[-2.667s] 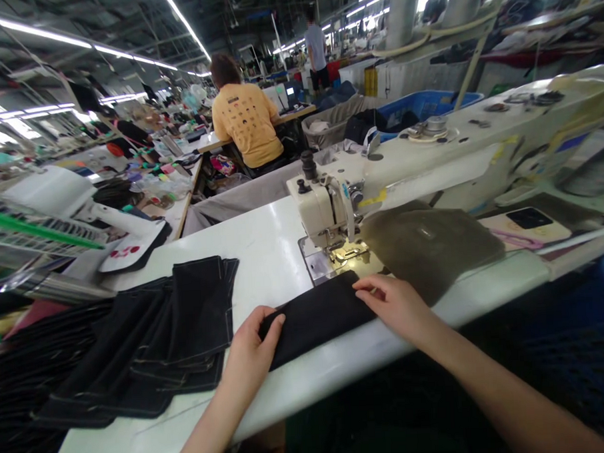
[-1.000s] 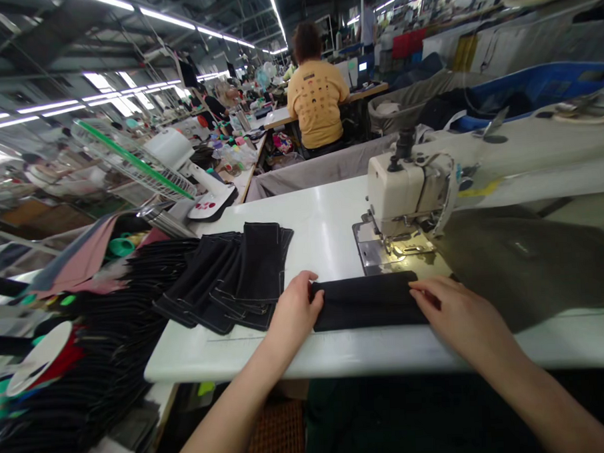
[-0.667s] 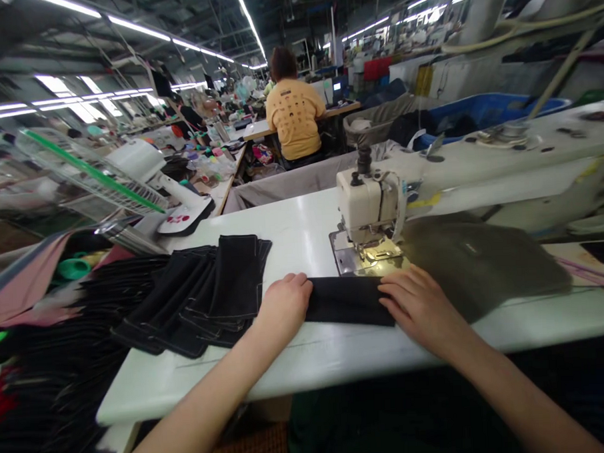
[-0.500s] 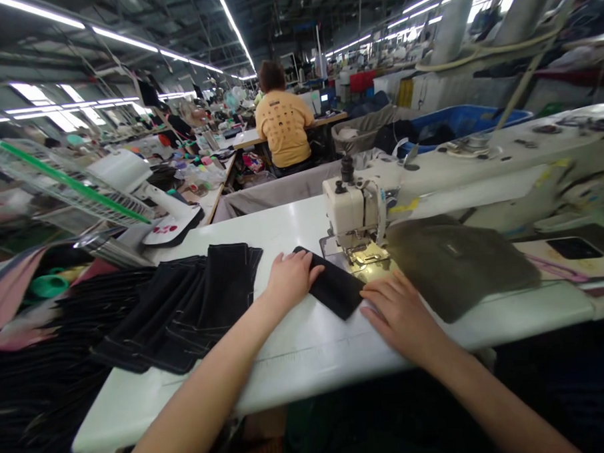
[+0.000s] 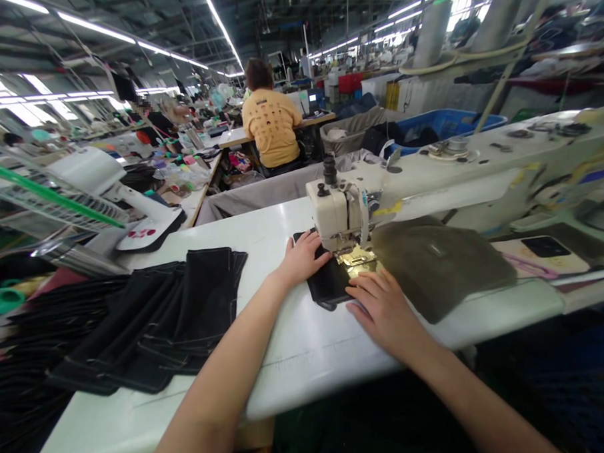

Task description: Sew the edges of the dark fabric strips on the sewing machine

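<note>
1. The left hand [image 5: 303, 258] lies flat on a folded black denim piece [image 5: 325, 285], with the fingers [image 5: 307, 243] spread apart and not closed around the cloth.
2. The right hand [image 5: 380, 310] sits just to the right of that piece, with the fingers [image 5: 362, 292] apart. Their tips appear to touch its near right edge, but the contact is hard to make out.
3. The denim piece lies on the white worktop [image 5: 298, 367], directly in front of the cream sewing machine head [image 5: 334, 212] and beside its metal presser foot [image 5: 354, 255]. The left hand and the machine hide much of it, so I cannot tell whether its far end is under the foot.
4. To the left, a stack of black denim strips [image 5: 160, 319] with pale topstitching lies on the worktop, well apart from the left hand. Its strips overlap, and the lower layers are mostly hidden.
5. To the right, a dark olive cloth pad [image 5: 436, 267] lies just beyond the right hand, with a phone [image 5: 546, 247] on a printed card further along.
6. Beyond the machine, a person in a yellow T-shirt [image 5: 270, 124] sits with their back turned, and a blue crate [image 5: 447, 123] holds dark cloth.
</note>
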The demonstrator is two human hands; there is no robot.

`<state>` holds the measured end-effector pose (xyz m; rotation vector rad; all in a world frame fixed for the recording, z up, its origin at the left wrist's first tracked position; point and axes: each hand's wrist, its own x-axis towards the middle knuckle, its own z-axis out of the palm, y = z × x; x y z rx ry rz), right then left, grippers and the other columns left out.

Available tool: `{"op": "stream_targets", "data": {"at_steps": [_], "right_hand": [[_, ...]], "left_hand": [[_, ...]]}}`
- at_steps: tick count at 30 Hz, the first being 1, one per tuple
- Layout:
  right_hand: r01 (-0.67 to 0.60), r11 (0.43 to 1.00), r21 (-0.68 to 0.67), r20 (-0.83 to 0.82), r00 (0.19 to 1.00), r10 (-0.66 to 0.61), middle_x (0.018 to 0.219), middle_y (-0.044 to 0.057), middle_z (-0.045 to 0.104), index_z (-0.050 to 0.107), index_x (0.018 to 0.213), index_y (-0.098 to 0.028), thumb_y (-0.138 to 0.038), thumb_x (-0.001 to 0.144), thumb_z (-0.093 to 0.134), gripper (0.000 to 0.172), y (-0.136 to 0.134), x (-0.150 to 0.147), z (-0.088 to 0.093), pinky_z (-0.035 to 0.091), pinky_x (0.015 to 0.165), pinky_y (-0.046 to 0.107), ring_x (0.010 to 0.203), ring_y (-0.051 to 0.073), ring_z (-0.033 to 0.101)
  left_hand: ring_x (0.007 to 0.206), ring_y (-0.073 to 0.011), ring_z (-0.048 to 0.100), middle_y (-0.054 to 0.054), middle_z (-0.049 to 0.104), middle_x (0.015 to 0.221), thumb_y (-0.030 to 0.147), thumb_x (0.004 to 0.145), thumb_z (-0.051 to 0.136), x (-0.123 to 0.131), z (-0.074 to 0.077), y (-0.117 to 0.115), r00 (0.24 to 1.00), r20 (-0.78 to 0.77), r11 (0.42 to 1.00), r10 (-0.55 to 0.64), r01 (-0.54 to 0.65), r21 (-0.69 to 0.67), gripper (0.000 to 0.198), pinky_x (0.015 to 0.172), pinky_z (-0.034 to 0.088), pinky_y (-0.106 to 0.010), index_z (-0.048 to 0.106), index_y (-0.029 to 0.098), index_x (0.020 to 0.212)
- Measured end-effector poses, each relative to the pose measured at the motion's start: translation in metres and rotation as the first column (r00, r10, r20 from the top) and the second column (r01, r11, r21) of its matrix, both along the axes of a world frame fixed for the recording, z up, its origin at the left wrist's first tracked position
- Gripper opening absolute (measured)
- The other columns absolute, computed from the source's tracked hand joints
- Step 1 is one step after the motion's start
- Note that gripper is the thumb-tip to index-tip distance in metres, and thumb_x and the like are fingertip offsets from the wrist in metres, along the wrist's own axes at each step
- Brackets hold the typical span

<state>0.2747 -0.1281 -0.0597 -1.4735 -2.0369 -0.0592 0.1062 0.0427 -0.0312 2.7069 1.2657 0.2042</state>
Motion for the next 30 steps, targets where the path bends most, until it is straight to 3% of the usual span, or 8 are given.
{"op": "stream_targets", "data": {"at_steps": [5, 12, 21, 26, 30], "right_hand": [[-0.012, 1.0, -0.008, 0.002, 1.0, 0.012, 0.116, 0.008, 0.07, 0.069, 0.109, -0.019, -0.024, 0.097, 0.056, 0.019, -0.003, 0.0, 0.001, 0.028, 0.113, 0.055, 0.114, 0.027, 0.058], [-0.046, 0.999, -0.006, -0.025, 0.999, 0.045, 0.111, 0.005, 0.072, 0.07, 0.105, -0.02, -0.023, 0.096, 0.058, 0.015, -0.018, 0.002, 0.005, 0.028, 0.113, 0.052, 0.111, 0.025, 0.059], [0.051, 0.999, 0.0, -0.029, 0.998, -0.051, 0.089, 0.004, 0.065, 0.066, 0.085, -0.021, -0.032, 0.091, 0.067, 0.012, -0.009, -0.004, 0.005, 0.038, 0.106, 0.05, 0.092, 0.023, 0.06], [0.12, 0.993, -0.014, -0.03, 0.992, -0.12, 0.093, 0.006, 0.063, 0.065, 0.093, -0.02, -0.033, 0.089, 0.069, 0.014, -0.011, -0.005, 0.0, 0.042, 0.102, 0.049, 0.095, 0.026, 0.059], [0.073, 0.997, -0.003, -0.02, 0.997, -0.074, 0.098, 0.007, 0.066, 0.068, 0.097, -0.021, -0.03, 0.093, 0.064, 0.011, -0.012, -0.005, 0.002, 0.039, 0.105, 0.05, 0.099, 0.025, 0.059]], "left_hand": [[0.14, -0.0307, 0.04, -0.007, 0.054, 0.145, 0.046, 0.097, 0.051, -0.002, 0.001, -0.006, 1.0, 0.009, 1.0, -0.015, 0.015, 0.017, 0.045, 0.115, 0.029, -0.059, 0.053, 0.028, 0.138], [0.132, -0.0319, 0.048, -0.009, 0.055, 0.142, 0.044, 0.101, 0.044, -0.021, 0.006, -0.033, 0.997, -0.072, 0.992, 0.031, -0.022, 0.126, 0.038, 0.115, 0.021, -0.067, 0.057, 0.027, 0.132], [0.114, -0.0307, 0.055, -0.013, 0.06, 0.121, 0.05, 0.093, 0.057, -0.045, -0.002, -0.025, 0.995, 0.008, 0.983, 0.104, -0.104, 0.15, 0.045, 0.1, 0.047, -0.047, 0.062, 0.019, 0.126], [0.124, -0.0306, 0.051, -0.014, 0.056, 0.134, 0.053, 0.094, 0.056, -0.045, -0.006, -0.028, 0.993, 0.038, 0.983, 0.107, -0.112, 0.145, 0.05, 0.106, 0.044, -0.046, 0.059, 0.018, 0.13], [0.13, -0.0291, 0.048, -0.013, 0.052, 0.143, 0.052, 0.097, 0.048, -0.047, -0.008, -0.025, 0.993, 0.05, 0.987, 0.104, -0.109, 0.119, 0.049, 0.111, 0.04, -0.044, 0.06, 0.019, 0.131]]}}
